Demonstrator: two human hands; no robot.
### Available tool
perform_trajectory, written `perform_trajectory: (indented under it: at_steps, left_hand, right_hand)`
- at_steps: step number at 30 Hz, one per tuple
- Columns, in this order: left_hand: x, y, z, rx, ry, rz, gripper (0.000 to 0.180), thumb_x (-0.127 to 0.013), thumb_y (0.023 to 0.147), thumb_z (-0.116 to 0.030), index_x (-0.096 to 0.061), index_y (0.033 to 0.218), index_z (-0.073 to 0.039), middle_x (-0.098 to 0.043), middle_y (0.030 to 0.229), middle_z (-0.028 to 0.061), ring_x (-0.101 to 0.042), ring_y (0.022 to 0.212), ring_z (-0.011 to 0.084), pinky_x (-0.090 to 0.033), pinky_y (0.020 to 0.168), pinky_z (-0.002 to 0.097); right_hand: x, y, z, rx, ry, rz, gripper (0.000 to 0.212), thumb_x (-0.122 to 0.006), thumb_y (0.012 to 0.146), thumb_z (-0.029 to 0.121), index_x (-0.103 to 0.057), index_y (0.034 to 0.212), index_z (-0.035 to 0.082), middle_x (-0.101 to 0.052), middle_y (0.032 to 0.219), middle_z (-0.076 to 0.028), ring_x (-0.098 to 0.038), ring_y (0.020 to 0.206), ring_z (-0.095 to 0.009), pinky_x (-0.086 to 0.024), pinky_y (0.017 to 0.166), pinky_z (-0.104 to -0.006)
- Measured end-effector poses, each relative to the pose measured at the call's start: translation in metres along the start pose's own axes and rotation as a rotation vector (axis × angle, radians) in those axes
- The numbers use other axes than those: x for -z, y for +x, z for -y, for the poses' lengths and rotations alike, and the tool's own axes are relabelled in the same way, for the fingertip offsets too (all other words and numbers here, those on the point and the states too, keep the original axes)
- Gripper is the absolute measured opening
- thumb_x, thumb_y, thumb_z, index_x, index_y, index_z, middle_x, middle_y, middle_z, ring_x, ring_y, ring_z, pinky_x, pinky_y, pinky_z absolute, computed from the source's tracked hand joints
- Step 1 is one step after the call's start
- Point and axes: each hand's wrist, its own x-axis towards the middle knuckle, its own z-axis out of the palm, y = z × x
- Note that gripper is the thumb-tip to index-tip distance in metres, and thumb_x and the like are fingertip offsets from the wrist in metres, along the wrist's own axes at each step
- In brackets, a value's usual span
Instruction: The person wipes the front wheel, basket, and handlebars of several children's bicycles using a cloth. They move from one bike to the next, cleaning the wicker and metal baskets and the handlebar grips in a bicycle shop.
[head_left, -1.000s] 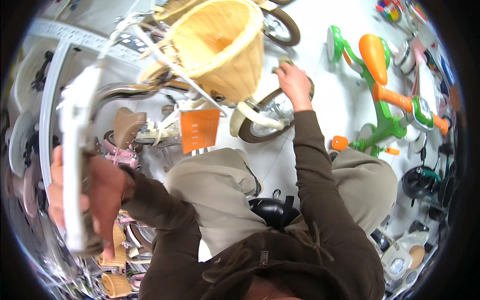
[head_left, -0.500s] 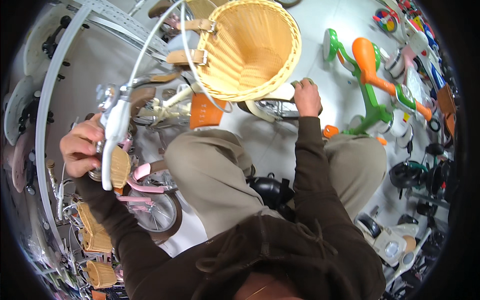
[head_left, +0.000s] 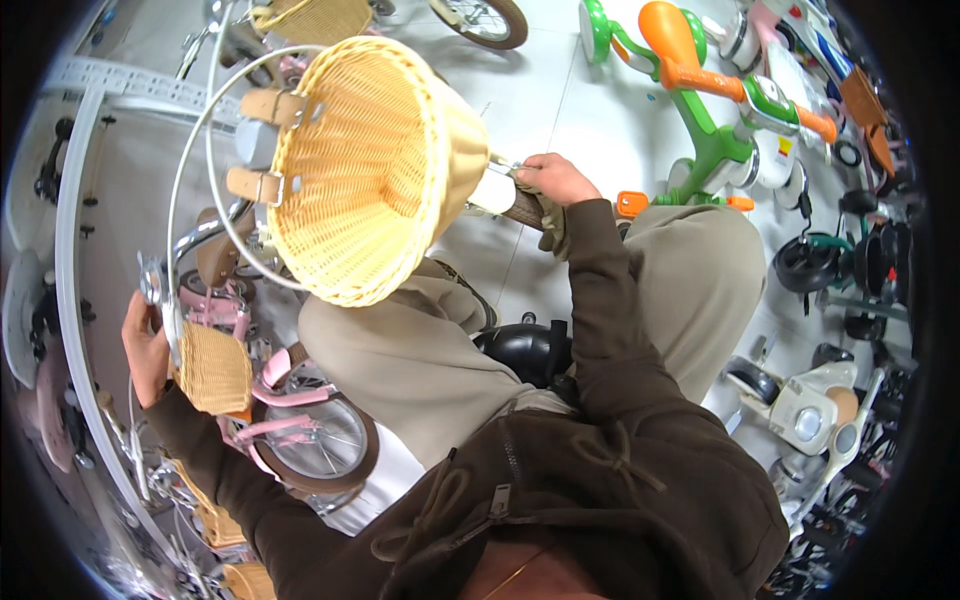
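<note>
A: Premises?
B: A pale tiled floor [head_left: 520, 130], a white metal rack [head_left: 68, 240] at the left, and a green-and-orange ride-on toy [head_left: 712, 155] at upper right.
A: Item being handled?
B: A bicycle, in front of the person and left of centre. Its wicker basket [head_left: 370, 170] opens toward the viewer, with tan straps [head_left: 268, 106] on its left side. The brown tyre [head_left: 525, 210] shows just right of the basket, beside a cream mudguard [head_left: 492, 192].
A: Right hand?
B: The right hand [head_left: 562, 180] has its fingers bent, pinching a crumpled drab cloth [head_left: 553, 228] against the tyre.
A: Left hand?
B: The left hand [head_left: 148, 345] is at the handlebar end, next to the white brake lever [head_left: 172, 318]. Fingers partly bent; I cannot tell whether they close on the grip.
A: Nearby?
B: A pink bicycle [head_left: 300, 397] beside the left knee, and a smaller wicker basket [head_left: 215, 368] near the left wrist.
</note>
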Motion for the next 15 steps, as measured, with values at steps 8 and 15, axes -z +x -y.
perform_trajectory:
  at_steps: [8,15]
  left_hand:
    - [-0.007,0.031,0.02,0.13,-0.024,0.047,0.021,-0.071,0.069,0.0,-0.057,0.085,-0.001,-0.056,0.073,0.0012,-0.052,0.068,0.0111,-0.044,0.061,0.0265]
    - [0.011,0.02,0.069,-0.007,0.361,-0.006,0.019,-0.071,0.072,-0.003,-0.057,0.086,-0.005,-0.052,0.071,-0.0008,-0.048,0.065,0.0104,-0.039,0.057,0.0264]
  right_hand:
    - [0.044,0.027,-0.052,-0.179,0.117,-0.528,0.036,-0.059,0.079,0.025,-0.063,0.105,0.001,-0.066,0.097,-0.017,-0.063,0.091,-0.028,-0.047,0.082,-0.0358]
    - [0.039,0.046,-0.087,-0.361,-0.019,-0.477,0.056,-0.058,0.078,0.027,-0.047,0.128,0.004,-0.057,0.117,-0.02,-0.057,0.107,-0.032,-0.045,0.092,-0.036]
